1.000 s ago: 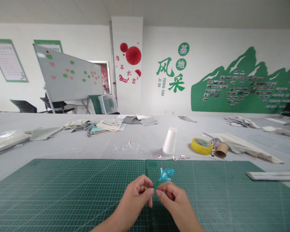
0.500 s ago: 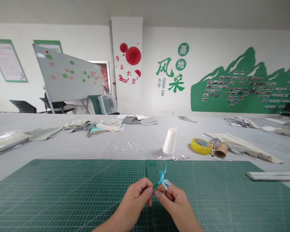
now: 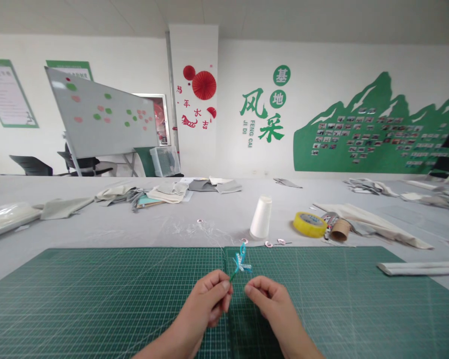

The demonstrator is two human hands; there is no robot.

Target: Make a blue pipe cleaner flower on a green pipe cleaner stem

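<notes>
A small blue and white flower-like piece (image 3: pixel 242 261) on a thin green stem is held up over the green cutting mat (image 3: pixel 134 294). My left hand (image 3: pixel 213 296) pinches the stem between thumb and index finger, with the blue loops pointing up and to the right. Just right of the stem, my right hand (image 3: pixel 267 296) has its thumb and fingertips pressed together, apart from the flower. Whether anything thin is between those fingertips is too small to tell.
Beyond the mat stand a white thread cone (image 3: pixel 261 218), a yellow tape roll (image 3: pixel 310 224) and a brown cardboard tube (image 3: pixel 340 230). Fabric scraps (image 3: pixel 168 192) lie farther back. A rolled white cloth (image 3: pixel 419 269) rests at the right over the mat's edge.
My right hand has let go of the flower piece and moved slightly right, away from it. The flower has shifted left and up in my left hand and turned.
</notes>
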